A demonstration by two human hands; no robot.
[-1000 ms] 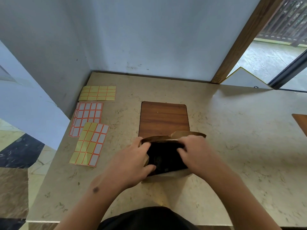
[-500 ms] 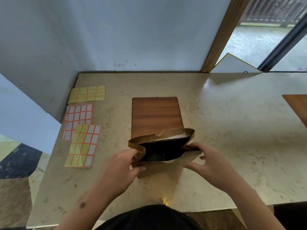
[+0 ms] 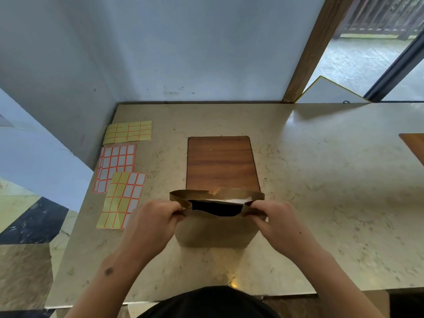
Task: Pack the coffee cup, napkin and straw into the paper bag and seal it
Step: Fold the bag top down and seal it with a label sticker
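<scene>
A brown paper bag [image 3: 215, 230] stands upright on the marble counter [image 3: 321, 191], near its front edge. My left hand [image 3: 152, 222] pinches the left end of the bag's top rim. My right hand [image 3: 278, 220] pinches the right end. The mouth is narrowed to a slit. Inside I see a dark shape and a strip of white, perhaps the napkin [image 3: 226, 200], along the far wall. The coffee cup and straw cannot be made out.
A wooden board [image 3: 220, 161] lies flat just behind the bag. Three sheets of sticker labels [image 3: 119, 175] lie at the left of the counter. Walls close off the back and left. Another wooden piece [image 3: 414, 145] shows at the right edge.
Both hands came out of the bag's mouth and moved outward to the ends of the rim. The mouth, held wide half a second ago, is now pulled into a narrow slit.
</scene>
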